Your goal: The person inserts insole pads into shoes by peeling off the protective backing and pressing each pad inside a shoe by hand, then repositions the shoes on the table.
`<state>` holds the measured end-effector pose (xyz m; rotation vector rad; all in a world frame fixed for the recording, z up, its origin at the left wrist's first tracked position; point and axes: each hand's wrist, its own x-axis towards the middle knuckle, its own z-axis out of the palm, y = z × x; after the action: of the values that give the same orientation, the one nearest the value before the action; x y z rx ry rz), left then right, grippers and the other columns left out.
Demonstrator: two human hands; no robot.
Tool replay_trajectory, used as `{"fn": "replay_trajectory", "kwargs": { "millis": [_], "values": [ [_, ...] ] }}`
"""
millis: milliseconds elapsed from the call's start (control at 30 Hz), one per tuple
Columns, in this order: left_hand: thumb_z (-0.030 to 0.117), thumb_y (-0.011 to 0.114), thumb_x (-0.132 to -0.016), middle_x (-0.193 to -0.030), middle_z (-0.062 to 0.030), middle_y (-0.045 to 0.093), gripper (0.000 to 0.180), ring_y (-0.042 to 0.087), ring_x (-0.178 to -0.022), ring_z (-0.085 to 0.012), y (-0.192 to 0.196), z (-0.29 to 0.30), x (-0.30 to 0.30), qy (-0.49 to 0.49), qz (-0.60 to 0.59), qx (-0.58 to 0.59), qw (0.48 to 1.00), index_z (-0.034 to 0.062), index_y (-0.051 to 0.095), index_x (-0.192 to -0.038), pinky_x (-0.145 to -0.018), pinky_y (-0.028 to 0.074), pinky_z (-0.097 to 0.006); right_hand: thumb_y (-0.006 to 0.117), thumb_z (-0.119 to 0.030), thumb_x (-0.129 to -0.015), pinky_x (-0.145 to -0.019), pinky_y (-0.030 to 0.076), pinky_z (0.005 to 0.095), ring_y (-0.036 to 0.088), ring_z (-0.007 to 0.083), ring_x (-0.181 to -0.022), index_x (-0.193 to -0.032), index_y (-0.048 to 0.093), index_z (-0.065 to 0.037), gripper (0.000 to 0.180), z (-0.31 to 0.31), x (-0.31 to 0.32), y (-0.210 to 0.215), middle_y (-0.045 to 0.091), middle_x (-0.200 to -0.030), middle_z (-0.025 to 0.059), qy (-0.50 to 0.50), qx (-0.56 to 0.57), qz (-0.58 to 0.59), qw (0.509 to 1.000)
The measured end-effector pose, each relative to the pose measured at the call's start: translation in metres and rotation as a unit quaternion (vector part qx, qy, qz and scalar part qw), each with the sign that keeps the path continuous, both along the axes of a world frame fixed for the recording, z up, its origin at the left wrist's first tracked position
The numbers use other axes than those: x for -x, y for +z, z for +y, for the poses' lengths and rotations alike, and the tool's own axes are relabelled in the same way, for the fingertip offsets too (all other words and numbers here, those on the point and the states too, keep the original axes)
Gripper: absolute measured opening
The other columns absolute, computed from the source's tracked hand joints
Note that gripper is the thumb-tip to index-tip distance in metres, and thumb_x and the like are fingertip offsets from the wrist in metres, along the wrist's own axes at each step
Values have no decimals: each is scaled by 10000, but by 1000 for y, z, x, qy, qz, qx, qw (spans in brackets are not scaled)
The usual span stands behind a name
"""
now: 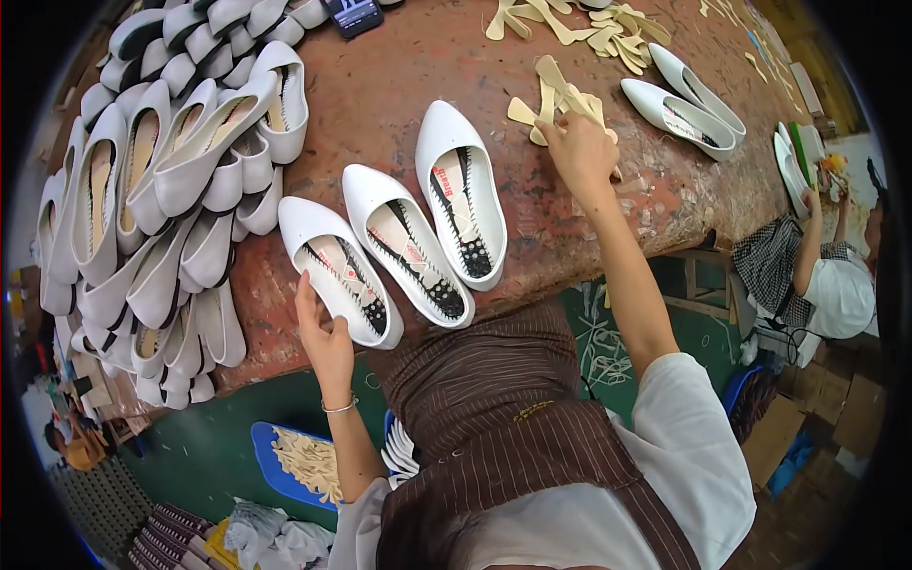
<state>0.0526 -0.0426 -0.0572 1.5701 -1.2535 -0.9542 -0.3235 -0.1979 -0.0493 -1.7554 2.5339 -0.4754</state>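
Note:
Three white pointed flat shoes stand side by side at the table's near edge: a left shoe [366,319], a middle shoe [378,211] and a right shoe [443,133]. Their toes point away from me, and printed linings show inside. My left hand [326,334] is beside the left shoe, fingers stretched out along its outer side. Farther right, my right hand [581,152] is over a small pile of beige cut-out insole pads [549,81]. Its fingers are bent down and closed on a pad, partly hidden under the hand.
Many white shoes [180,180] are stacked at the left. Another white pair [679,119] stands at the right, with more insole pads [622,38] and a phone [353,14] at the back. A blue tray [271,456] of beige pieces is below the table. A co-worker [836,285] sits at right.

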Motion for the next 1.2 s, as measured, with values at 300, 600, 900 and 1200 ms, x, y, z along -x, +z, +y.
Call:
{"fn": "replay_trajectory", "kwargs": {
  "millis": [300, 600, 900, 1200],
  "values": [
    [21, 627, -885, -1383, -195, 545, 452, 529, -1256, -358, 47, 8, 49, 70, -236, 94, 965, 9, 553, -1331, -1041, 417, -423, 700, -74, -898, -502, 396, 171, 568, 42, -602, -1004, 652, -55, 117, 24, -2, 15, 655, -787, -2, 0, 9, -581, 814],
    [32, 715, -885, -982, -72, 723, 328, 665, -827, -96, 74, -7, 130, -213, 86, -25, 973, -17, 647, -1201, -673, 519, -213, 657, 69, -869, -604, 523, 239, 647, 130, -686, -1429, 438, 14, 604, 134, -75, 55, 681, -992, 79, 216, -41, -710, 668],
    [66, 689, -930, -788, -27, 684, 150, 608, -664, -39, 60, 23, 105, -174, 241, -137, 945, -27, 685, -1047, -595, 492, -190, 625, -124, -966, -507, 419, 203, 535, 71, -560, -1087, 655, 7, 181, 120, -70, 50, 632, -771, 26, 144, -73, -772, 614],
    [139, 646, -979, -817, -50, 675, 214, 625, -659, -81, 54, 29, 94, -139, 350, -199, 905, -38, 649, -1099, -583, 511, -205, 612, -170, -984, -539, 503, 221, 637, 95, -608, -1055, 600, -30, 157, 110, -80, 49, 691, -827, 57, 101, -79, -809, 574]
  ]
}}
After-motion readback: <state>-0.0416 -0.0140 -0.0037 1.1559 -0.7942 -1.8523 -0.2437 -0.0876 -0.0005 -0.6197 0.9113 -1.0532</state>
